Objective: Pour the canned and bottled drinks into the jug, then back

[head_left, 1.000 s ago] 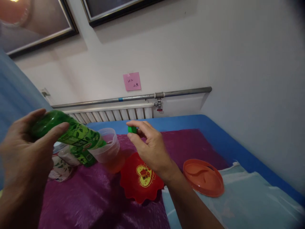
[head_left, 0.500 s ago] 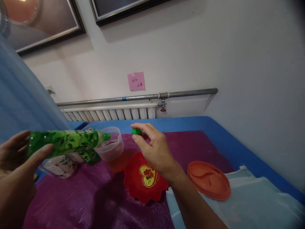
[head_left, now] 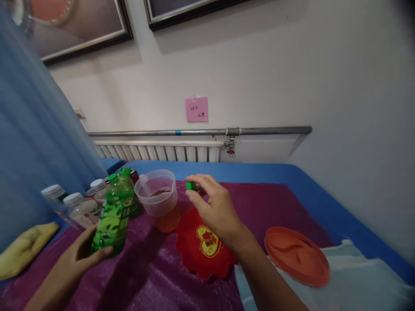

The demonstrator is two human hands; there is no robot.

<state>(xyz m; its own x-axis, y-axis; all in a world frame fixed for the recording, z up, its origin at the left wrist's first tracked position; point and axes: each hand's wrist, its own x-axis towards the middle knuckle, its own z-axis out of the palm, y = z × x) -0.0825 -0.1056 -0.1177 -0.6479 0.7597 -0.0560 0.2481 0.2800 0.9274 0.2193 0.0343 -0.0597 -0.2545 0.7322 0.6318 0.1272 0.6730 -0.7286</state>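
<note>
My left hand (head_left: 79,259) is wrapped round the lower part of a green plastic drink bottle (head_left: 113,220), which stands nearly upright with a slight tilt. Between thumb and fingers of my right hand (head_left: 215,207) is a small green bottle cap (head_left: 190,185). Just right of the bottle is a translucent plastic tub (head_left: 160,206) with brownish liquid and a pale utensil leaning inside. Something orange shows under the tub. Below my right hand lies a red scalloped plate (head_left: 191,250) with a yellow heart-shaped print, partly covered by my wrist.
Several bottles (head_left: 84,211) with white caps crowd the left, near a yellow cloth (head_left: 27,246). An orange oval lid (head_left: 296,255) lies on a light blue cloth (head_left: 353,276) at right. Purple sheeting (head_left: 145,276) covers the blue table (head_left: 279,170). A radiator and pipe (head_left: 194,131) line the wall.
The bottle has gone from lying tipped with its mouth over the tub to nearly upright, left of it. My right hand still pinches the cap. The view has shifted a little left.
</note>
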